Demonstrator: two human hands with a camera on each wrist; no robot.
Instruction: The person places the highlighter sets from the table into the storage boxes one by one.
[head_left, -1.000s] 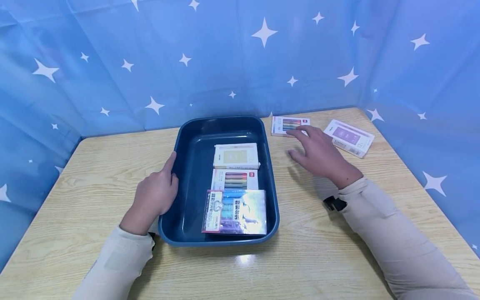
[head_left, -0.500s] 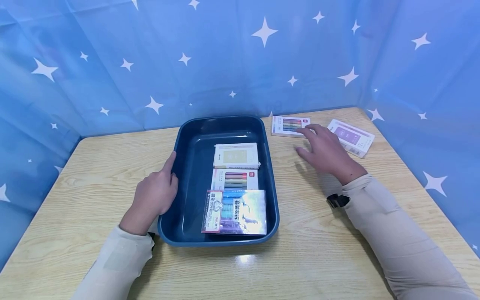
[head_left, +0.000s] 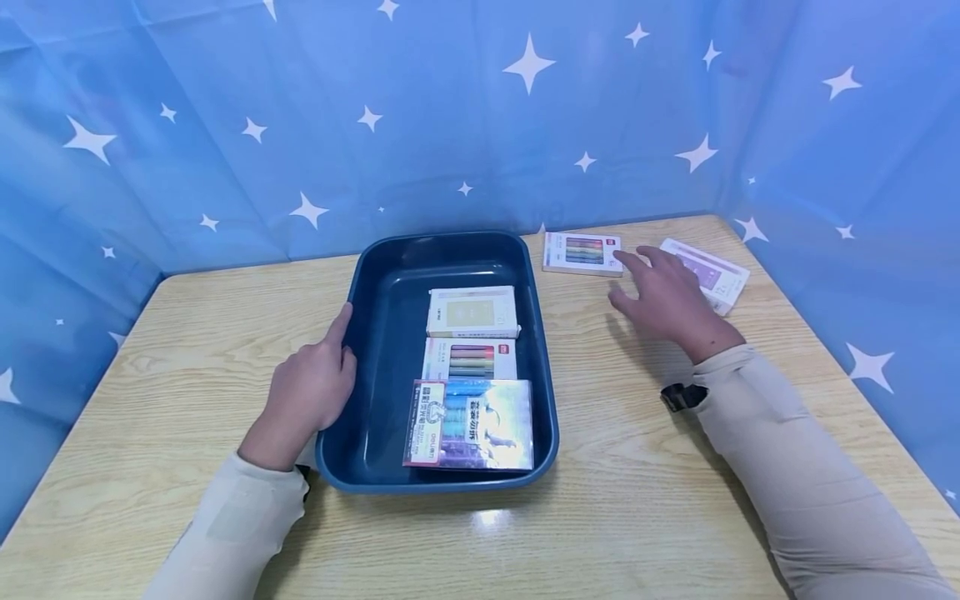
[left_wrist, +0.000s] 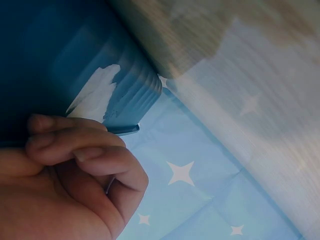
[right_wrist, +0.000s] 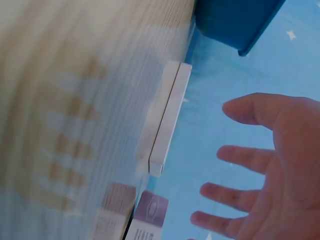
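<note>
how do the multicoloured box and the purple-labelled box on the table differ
The multicoloured box shows a row of coloured bars on its front, while the purple-labelled box has a purple panel.
In the head view, the multicoloured box lies nearly level across the picture; the purple-labelled box is turned at a slant.
The multicoloured box is nearer the blue tub than the purple-labelled box.
Both are mostly white and lie flat.

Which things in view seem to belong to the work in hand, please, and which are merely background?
Probably part of the work:
the blue bin, with the left hand at its rim
the shiny pack, inner pen box and yellow-labelled box inside it
the outer pen box and purple-labelled box, near the right hand

Probably just background:
the wooden table
the starry curtain
</note>
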